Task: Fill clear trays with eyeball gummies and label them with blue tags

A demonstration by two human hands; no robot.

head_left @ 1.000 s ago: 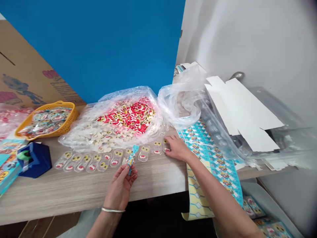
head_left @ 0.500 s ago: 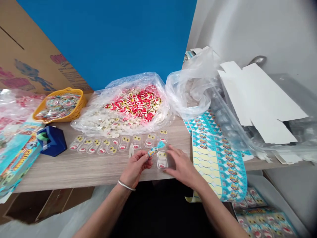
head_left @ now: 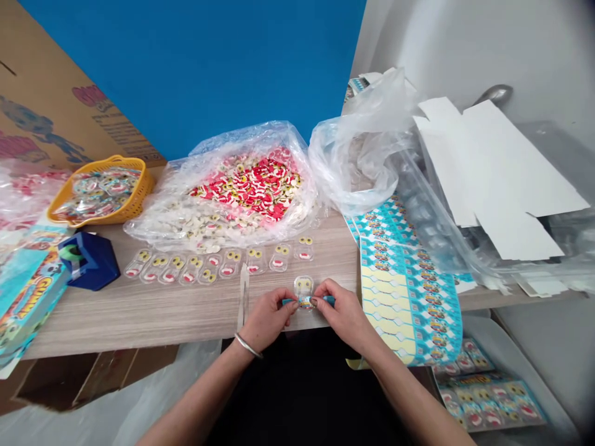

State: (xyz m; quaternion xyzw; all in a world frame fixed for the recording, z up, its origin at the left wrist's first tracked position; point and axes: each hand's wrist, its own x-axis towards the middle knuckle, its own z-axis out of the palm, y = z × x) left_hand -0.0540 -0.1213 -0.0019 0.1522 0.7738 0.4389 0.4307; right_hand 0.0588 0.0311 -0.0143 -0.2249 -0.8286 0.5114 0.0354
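My left hand [head_left: 269, 316] and right hand [head_left: 344, 311] pinch one label [head_left: 305, 303] across one clear pack [head_left: 304, 285], well right of the tape dispenser [head_left: 100, 263]. Nine other packs [head_left: 279, 258] line up rightward from the dispenser; one basket [head_left: 134, 203] sits behind it.

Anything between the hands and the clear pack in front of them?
Only the label, across the lower part of the pack, with the left hand at one end and the right hand at the other. Nothing else visible blocks them.
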